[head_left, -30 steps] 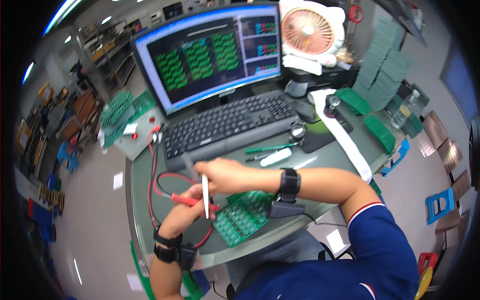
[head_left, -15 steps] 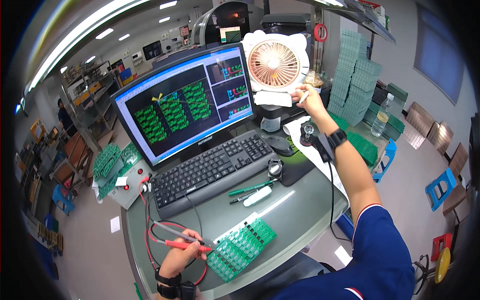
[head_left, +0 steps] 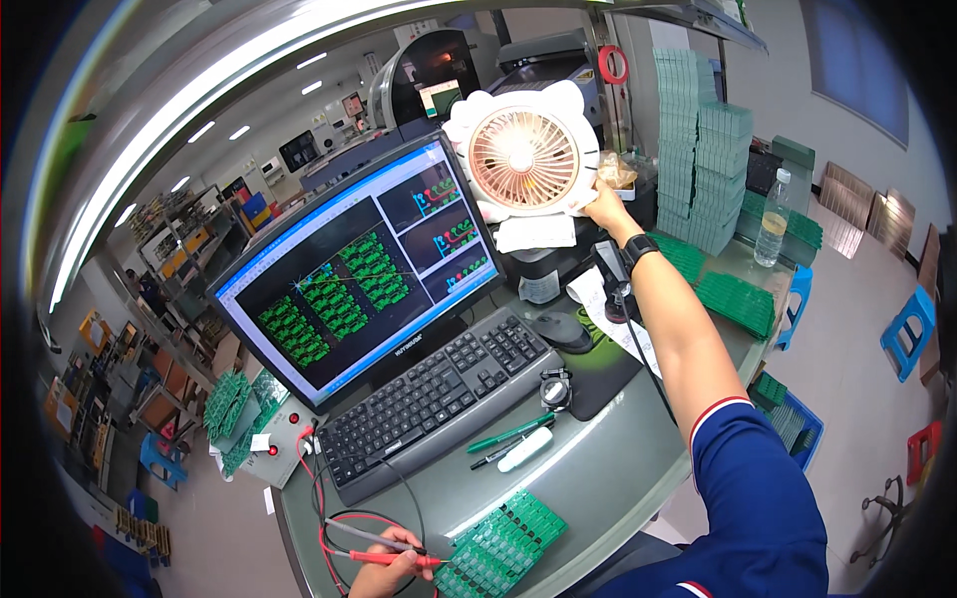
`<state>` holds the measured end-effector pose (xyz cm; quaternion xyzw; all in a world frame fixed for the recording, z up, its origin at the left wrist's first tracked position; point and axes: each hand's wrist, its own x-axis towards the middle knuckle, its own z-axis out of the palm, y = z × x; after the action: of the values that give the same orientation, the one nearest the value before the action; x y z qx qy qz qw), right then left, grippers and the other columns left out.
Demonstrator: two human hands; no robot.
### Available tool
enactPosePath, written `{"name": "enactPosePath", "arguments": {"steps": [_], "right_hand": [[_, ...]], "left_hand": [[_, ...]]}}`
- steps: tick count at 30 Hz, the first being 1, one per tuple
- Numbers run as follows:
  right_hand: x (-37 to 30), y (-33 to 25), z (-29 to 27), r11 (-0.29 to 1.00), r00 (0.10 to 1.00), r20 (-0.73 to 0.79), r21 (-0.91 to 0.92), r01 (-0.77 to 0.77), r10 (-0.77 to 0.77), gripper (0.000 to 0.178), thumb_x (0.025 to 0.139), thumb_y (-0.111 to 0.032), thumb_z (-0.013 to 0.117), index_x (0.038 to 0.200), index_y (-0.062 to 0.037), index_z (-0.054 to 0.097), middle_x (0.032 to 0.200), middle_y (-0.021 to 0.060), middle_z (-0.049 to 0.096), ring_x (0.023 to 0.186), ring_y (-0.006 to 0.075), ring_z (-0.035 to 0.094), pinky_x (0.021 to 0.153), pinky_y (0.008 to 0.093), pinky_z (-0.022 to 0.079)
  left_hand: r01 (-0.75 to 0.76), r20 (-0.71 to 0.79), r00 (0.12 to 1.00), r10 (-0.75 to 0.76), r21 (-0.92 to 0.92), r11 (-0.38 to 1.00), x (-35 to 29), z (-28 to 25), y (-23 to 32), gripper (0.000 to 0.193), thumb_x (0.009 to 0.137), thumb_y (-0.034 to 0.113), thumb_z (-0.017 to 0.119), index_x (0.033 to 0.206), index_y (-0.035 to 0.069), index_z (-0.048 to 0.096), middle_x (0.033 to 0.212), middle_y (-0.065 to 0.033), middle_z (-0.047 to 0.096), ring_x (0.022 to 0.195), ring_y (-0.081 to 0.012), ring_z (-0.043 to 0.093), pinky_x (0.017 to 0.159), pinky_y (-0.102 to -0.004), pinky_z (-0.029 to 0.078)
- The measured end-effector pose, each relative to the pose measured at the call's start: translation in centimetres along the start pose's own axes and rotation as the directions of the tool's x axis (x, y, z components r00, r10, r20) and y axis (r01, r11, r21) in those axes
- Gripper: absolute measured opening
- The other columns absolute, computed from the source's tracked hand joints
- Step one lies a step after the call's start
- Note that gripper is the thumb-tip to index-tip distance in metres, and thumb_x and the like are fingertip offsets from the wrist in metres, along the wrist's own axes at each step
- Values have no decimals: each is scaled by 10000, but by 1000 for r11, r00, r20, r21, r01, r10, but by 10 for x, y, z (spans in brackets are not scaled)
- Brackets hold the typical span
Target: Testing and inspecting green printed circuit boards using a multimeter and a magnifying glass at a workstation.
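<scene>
Desk [head_left: 608,448]: left hand [head_left: 384,570] grasps red probe [head_left: 427,562] and grey probe [head_left: 364,534], best steadied beside circuit board [head_left: 503,543]; right hand [head_left: 608,207] at fan [head_left: 520,154], grip indiscernible.

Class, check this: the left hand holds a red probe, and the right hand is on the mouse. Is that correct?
The right hand isn't on the mouse: the head view shows it at the edge of the white fan. The left hand does hold a red probe.
</scene>
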<state>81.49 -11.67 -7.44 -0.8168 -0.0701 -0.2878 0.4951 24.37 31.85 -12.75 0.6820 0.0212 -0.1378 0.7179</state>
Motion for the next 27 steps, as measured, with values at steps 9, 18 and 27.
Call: {"name": "enactPosePath", "arguments": {"steps": [9, 18, 27], "right_hand": [[-4, -12, 6, 991, 992, 123, 136, 1, -18, 688, 697, -188, 857, 1247, 45, 516, 1159, 157, 642, 1067, 223, 612, 920, 318, 476], [-42, -44, -4, 978, 991, -120, 208, -30, 56, 675, 777, -210, 806, 1306, 13, 450, 1231, 162, 599, 1101, 222, 589, 939, 329, 467], [-260, -206, -39, 853, 648, 646, 522, 11, -404, 357, 867, -145, 716, 1171, -36, 564, 1097, 66, 616, 1039, 158, 591, 902, 302, 482]], "left_hand": [[76, -154, 986, -68, 44, 996, -5, 4, 14, 227, 905, 170, 583, 1037, 19, 477, 874, -115, 636, 699, -196, 687, 614, -238, 533], [44, -77, 996, -43, 17, 999, -12, 3, 8, 170, 947, 120, 552, 1068, 24, 481, 864, -82, 629, 748, -147, 661, 665, -266, 541], [-30, -28, 999, 32, 68, 997, -9, 5, 12, 183, 949, 181, 555, 1050, 43, 493, 848, -44, 588, 695, -94, 627, 638, -242, 505]]}}
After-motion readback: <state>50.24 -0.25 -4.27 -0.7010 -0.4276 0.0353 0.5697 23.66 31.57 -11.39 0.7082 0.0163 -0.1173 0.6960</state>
